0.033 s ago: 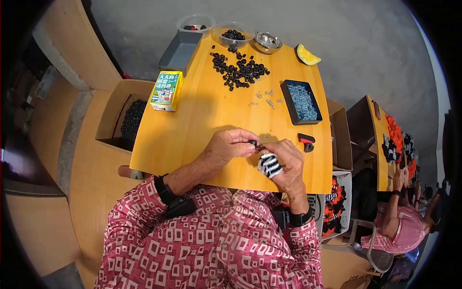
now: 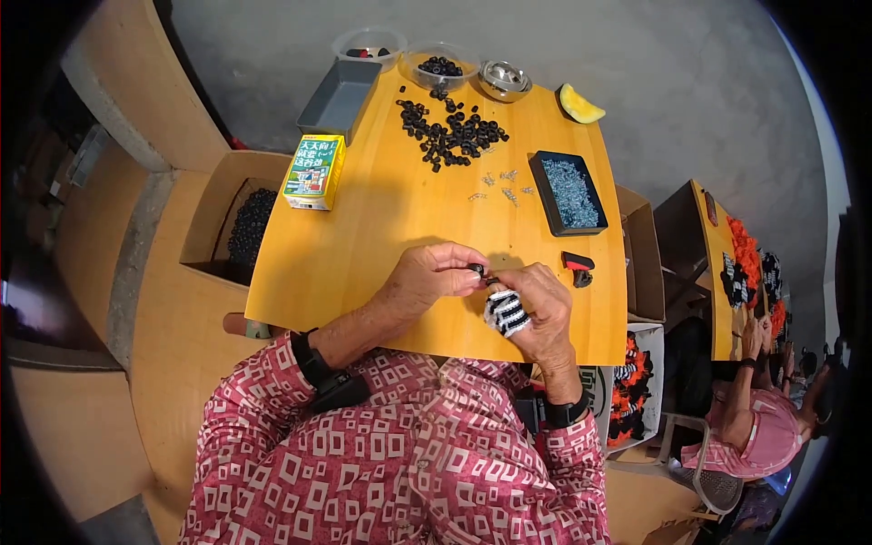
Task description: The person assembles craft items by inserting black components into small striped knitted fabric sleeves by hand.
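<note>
My left hand (image 2: 434,272) pinches a small black plastic piece (image 2: 476,270) between thumb and forefinger, over the near part of the wooden table. Close beside it, my right hand (image 2: 543,309) is closed around a bundle of black-and-white striped cord (image 2: 506,313). Its fingertips meet the left hand's at the black piece, and a thin dark end shows between them. Exactly how cord and piece join is hidden by the fingers. To the right of my right hand lies a red-and-black tool (image 2: 578,262) beside a dark lump.
Black plastic pieces (image 2: 454,136) lie scattered farther back, near small metallic parts (image 2: 509,186). A black tray (image 2: 550,204) of silvery parts is at right. Around the table's far side are a grey tray (image 2: 341,100), bowls, a yellow box (image 2: 313,173) and a yellow wedge (image 2: 579,104). A co-worker sits right.
The striped cord bundle has tilted slightly in my right hand. Both hands otherwise stay in place.
</note>
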A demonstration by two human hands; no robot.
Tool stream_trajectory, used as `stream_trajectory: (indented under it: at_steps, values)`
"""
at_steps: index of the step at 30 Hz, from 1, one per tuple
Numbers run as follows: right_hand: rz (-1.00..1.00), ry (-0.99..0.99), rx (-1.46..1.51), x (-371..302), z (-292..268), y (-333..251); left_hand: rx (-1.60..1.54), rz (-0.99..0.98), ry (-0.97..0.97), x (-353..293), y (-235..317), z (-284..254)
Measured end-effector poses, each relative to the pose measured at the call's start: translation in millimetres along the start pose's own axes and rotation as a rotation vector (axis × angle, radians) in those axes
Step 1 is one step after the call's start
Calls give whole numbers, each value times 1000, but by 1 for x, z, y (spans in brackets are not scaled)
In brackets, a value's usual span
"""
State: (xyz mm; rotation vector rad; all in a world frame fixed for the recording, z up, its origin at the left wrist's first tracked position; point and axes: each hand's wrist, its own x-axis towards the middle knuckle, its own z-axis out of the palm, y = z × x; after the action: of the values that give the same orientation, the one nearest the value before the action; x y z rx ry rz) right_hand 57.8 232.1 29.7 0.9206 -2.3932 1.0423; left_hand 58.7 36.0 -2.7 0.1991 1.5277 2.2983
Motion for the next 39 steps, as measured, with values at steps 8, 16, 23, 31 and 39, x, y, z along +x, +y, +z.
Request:
stream_trajectory:
  at_steps: [8,16,23,31,39]
  values:
    - [-92,124,-94,-6,6,2,46,45,10,11,-10,4]
    - [-133,244,-158,-12,20,11,19,-11,217,-1,0,12]
    - [-194,239,-58,-10,34,17,-22,49,143,0,-3,-6]
    - [-136,276,-18,-11,42,18,-94,50,195,4,2,-2]
    - [-185,212,79,-10,34,23,-80,25,193,5,1,-4]
